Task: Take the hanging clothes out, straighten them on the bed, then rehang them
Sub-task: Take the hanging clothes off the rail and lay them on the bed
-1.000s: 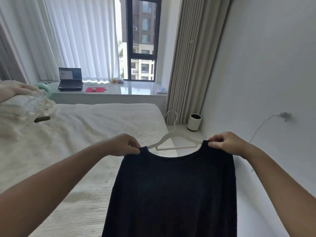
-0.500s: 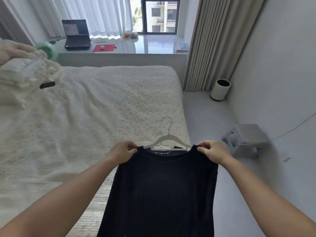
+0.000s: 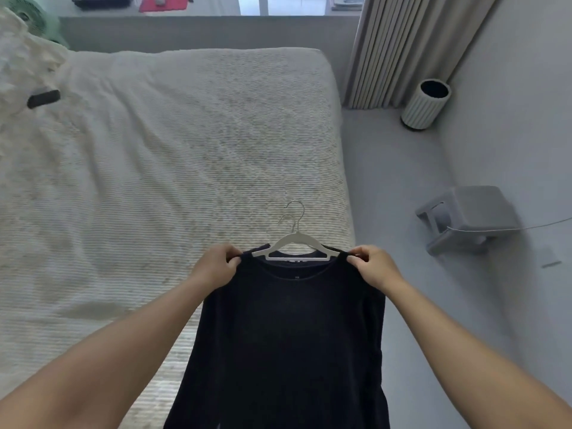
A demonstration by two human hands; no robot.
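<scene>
One bed point(image 3: 173, 144), cream ribbed cover, fills the left and centre of the view. One grey floor strip point(image 3: 396, 187) runs between bed and wall on my right. One pleated curtain point(image 3: 402, 48) hangs at the far right corner.

One black top point(image 3: 288, 342), long-sleeved, held up in front of me over the near right edge of the bed, body hanging down out of view at the bottom. It is on one white hanger point(image 3: 294, 246); hanger shoulders show through the neck opening. Two metal hooks visible above the neck, one behind the other, so possibly a second hanger underneath; can't tell.

Two hands, both mine. Left hand point(image 3: 216, 267) pinched closed on the left shoulder seam of the top. Right hand point(image 3: 371, 267) pinched closed on the right shoulder seam. Both hands level, the neckline stretched between them.

One heap of pale bedding point(image 3: 28, 69) at the far left of the bed, one small dark object point(image 3: 43, 99) lying on the cover just beside it.

One grey box-shaped device point(image 3: 467, 219) on the floor against the wall, one thin cable running off to its right.

One ribbed white bin point(image 3: 425, 103) on the floor beside the curtain; interior is dark, contents not visible.

Desk point(image 3: 216, 6) along the window: one red mat point(image 3: 164, 1) with a small object on it.
</scene>
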